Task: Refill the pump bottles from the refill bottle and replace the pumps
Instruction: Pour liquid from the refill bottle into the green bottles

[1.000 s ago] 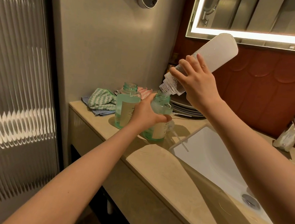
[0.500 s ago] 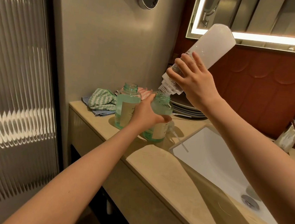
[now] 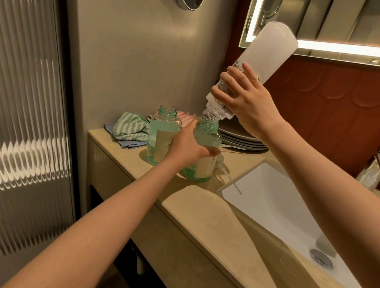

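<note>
The right hand (image 3: 248,105) grasps the frosted white plastic refill bottle (image 3: 271,49), neck down at the mouth of the translucent green pump bottle (image 3: 208,136). The left hand (image 3: 189,143) grips that bottle on the beige counter (image 3: 201,204). A second open green bottle (image 3: 161,136) stands at its nine o'clock.

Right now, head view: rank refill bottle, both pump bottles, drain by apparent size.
1. refill bottle, largest.
2. free pump bottle and held pump bottle: alike, unranked; left hand hides part of the held one.
3. drain, smallest.

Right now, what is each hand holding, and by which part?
The left hand grips the right green pump bottle around its body. The right hand grips the tilted refill bottle near its neck.
</note>
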A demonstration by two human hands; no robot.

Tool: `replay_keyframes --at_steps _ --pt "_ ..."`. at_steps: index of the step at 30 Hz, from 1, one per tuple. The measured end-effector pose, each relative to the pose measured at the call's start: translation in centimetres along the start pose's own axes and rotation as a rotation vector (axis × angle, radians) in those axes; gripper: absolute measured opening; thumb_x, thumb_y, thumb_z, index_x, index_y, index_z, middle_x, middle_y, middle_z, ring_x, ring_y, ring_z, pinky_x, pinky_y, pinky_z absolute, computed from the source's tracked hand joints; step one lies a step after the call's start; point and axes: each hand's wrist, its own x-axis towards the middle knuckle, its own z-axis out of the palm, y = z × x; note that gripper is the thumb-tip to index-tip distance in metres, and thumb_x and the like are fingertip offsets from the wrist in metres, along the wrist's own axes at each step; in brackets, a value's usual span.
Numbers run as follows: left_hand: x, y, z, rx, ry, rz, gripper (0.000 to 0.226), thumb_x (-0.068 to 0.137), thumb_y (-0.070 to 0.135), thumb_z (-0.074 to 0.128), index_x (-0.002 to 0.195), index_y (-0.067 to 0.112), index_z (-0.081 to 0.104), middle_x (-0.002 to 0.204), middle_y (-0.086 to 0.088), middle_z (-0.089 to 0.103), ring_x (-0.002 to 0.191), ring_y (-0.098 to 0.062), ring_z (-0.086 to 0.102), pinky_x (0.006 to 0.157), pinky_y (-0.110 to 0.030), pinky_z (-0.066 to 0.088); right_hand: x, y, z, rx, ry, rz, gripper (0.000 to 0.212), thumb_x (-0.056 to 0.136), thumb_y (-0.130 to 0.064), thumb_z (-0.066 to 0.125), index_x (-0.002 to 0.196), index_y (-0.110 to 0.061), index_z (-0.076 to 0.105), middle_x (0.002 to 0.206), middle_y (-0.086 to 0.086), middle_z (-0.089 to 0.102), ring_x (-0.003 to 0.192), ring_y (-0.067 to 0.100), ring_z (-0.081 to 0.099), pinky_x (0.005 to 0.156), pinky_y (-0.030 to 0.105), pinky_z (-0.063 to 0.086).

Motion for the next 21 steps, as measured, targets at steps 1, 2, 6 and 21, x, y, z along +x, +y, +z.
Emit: replay_keyframes --at_steps 1,2,6,21 --pt "-0.1 0.1 0.0 -0.001 0.002 0.002 0.099 0.064 0.037 0.083 0.145 0.020 0.028 0.145 -0.003 0.040 0.134 -0.025 0.035 0.103 -0.040 0.038 0.0 0.0 0.0 0.003 0.000 0.007 0.061 0.051 -0.015 0.088 0.108 -0.015 0.066 0.108 0.017 0.066 0.104 0.035 0.063 0.095 0.048 0.044" --pt "-0.1 0.1 0.0 -0.003 0.005 0.006 0.097 0.065 0.037 0.083 0.144 0.019 0.029 0.145 -0.003 0.040 0.133 -0.025 0.035 0.102 -0.038 0.039 -0.1 -0.1 0.1 0.009 0.002 0.014 0.061 0.052 -0.013 0.088 0.108 -0.015 0.066 0.108 0.018 0.066 0.105 0.036 0.062 0.096 0.049 0.043" --pt "-0.3 0.3 -0.2 -0.007 0.011 0.039 0.089 0.068 0.033 0.081 0.142 0.019 0.034 0.142 -0.003 0.044 0.128 -0.023 0.040 0.088 -0.025 0.038 -0.7 -0.3 0.4 0.060 -0.002 0.090 0.055 0.058 -0.012 0.082 0.109 -0.011 0.063 0.109 0.020 0.064 0.105 0.039 0.060 0.099 0.051 0.039" --pt "-0.7 0.3 -0.1 0.007 0.026 0.021 0.096 0.069 0.033 0.081 0.146 0.019 0.025 0.149 -0.003 0.034 0.134 -0.022 0.034 0.101 -0.033 0.038 -2.8 -1.9 1.5 0.559 -0.214 0.539 0.065 0.072 0.003 0.059 0.134 -0.013 0.045 0.126 0.014 0.051 0.121 0.033 0.042 0.111 0.046 0.021"
